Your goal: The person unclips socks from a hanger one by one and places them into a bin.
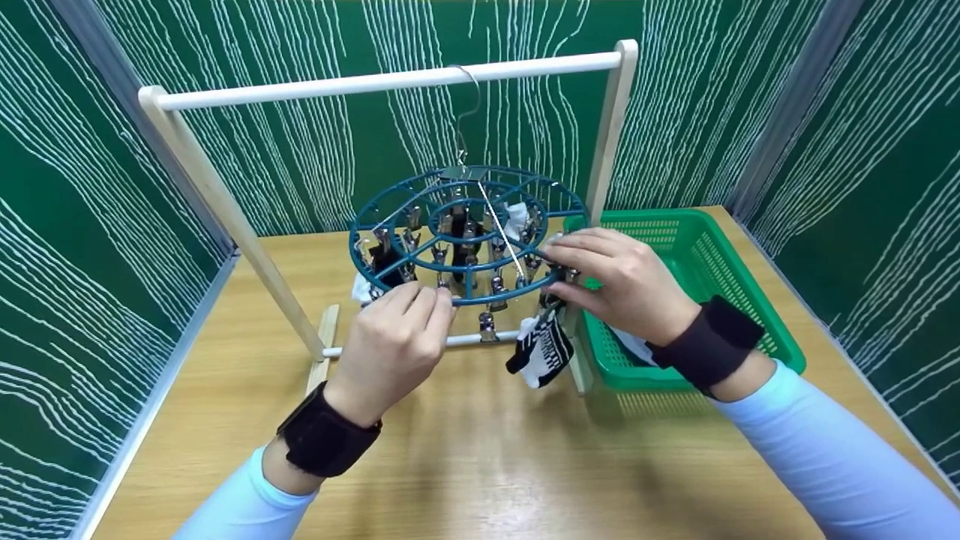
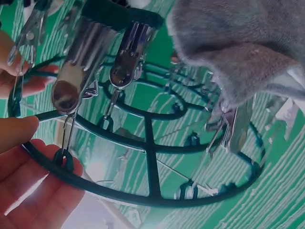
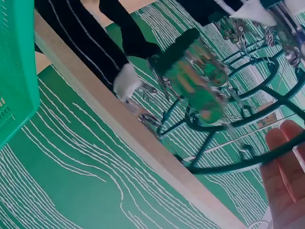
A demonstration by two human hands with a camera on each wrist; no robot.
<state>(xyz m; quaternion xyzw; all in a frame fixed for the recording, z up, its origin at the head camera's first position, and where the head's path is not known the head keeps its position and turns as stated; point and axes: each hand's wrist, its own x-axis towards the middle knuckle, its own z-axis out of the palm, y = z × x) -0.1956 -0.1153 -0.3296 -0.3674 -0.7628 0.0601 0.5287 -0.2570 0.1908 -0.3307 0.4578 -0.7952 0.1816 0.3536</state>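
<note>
A round teal clip hanger [image 1: 469,232] hangs by its hook from the white rod [image 1: 390,81] of a wooden rack. My left hand [image 1: 435,300] grips the front of the outer ring [image 2: 147,200], fingers [image 2: 28,181] curled under it beside a metal clip [image 2: 76,71]. At the ring's right edge my right hand [image 1: 559,270] pinches a clip [image 3: 195,81]. A black-and-white sock [image 1: 541,349] dangles just below that hand. More socks hang from clips on the left [image 1: 375,262] and at the back [image 1: 516,217]. A grey sock [image 2: 238,43] fills the top of the left wrist view.
A green plastic basket [image 1: 697,262] stands on the wooden table [image 1: 480,450] right of the rack, with a light cloth partly hidden under my right wrist. The rack's right post [image 1: 607,142] stands between hanger and basket. Green patterned walls close in on three sides.
</note>
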